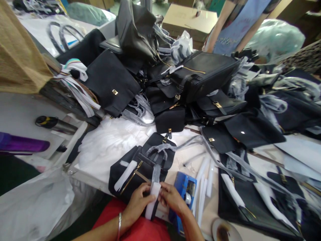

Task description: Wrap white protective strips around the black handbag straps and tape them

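A black bag (125,159) with a gold zipper lies at the table's near edge, its strap partly wrapped in clear plastic. My left hand (139,202) has its thumb and fingers closed on a white foam wrap (153,197) around the strap. On the right side of that same wrap, my right hand (172,197) pinches its edge. Another white foam piece (125,175) sits on the bag beside the zipper. Just right of my right hand stands a blue tape dispenser (184,190).
Black bags (112,80) are heaped across the table's back and right. White foam sheets (107,140) lie left, foam strips (202,190) right of the dispenser. A round dish (225,231) is at the near edge. Across the table stands a person (230,30).
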Tool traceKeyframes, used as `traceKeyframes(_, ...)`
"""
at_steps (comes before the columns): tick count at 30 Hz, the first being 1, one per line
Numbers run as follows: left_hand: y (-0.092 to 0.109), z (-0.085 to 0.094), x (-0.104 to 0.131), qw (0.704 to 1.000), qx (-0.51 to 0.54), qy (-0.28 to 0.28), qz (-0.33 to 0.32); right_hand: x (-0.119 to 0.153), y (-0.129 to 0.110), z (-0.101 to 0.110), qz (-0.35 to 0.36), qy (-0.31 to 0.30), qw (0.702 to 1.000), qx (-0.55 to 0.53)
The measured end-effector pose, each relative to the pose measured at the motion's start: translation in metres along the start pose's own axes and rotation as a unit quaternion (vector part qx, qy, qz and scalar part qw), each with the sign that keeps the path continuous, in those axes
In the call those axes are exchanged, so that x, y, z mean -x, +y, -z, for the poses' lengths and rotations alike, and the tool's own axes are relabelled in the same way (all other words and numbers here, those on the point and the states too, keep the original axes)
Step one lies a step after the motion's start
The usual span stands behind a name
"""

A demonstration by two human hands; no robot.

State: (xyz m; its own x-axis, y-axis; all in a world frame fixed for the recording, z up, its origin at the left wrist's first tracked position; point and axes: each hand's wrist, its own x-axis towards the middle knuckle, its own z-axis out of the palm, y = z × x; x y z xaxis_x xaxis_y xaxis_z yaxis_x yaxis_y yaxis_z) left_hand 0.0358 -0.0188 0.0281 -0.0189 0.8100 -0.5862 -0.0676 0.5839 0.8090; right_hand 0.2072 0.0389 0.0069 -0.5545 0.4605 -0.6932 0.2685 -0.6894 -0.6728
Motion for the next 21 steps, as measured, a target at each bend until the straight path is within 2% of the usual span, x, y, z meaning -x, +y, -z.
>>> traceKeyframes(7, -0.007, -0.001, 0.001, 0.998, 0.046, 0.016, 0.039, 0.000, -0.004, 0.004, -0.026, -0.026, 0.999, 0.022)
traceKeyframes(12, -0.004, -0.004, 0.001, 0.991, 0.105, 0.022, 0.075, -0.007, -0.001, 0.008, -0.040, -0.037, 0.997, 0.053)
traceKeyframes(16, -0.002, -0.004, 0.000, 0.989, 0.116, 0.005, 0.091, -0.008, -0.004, 0.010, -0.036, -0.031, 0.995, 0.090)
traceKeyframes(21, -0.008, -0.005, -0.003, 0.988, 0.113, 0.019, 0.099, -0.003, -0.014, 0.009, -0.019, -0.015, 0.989, 0.147)
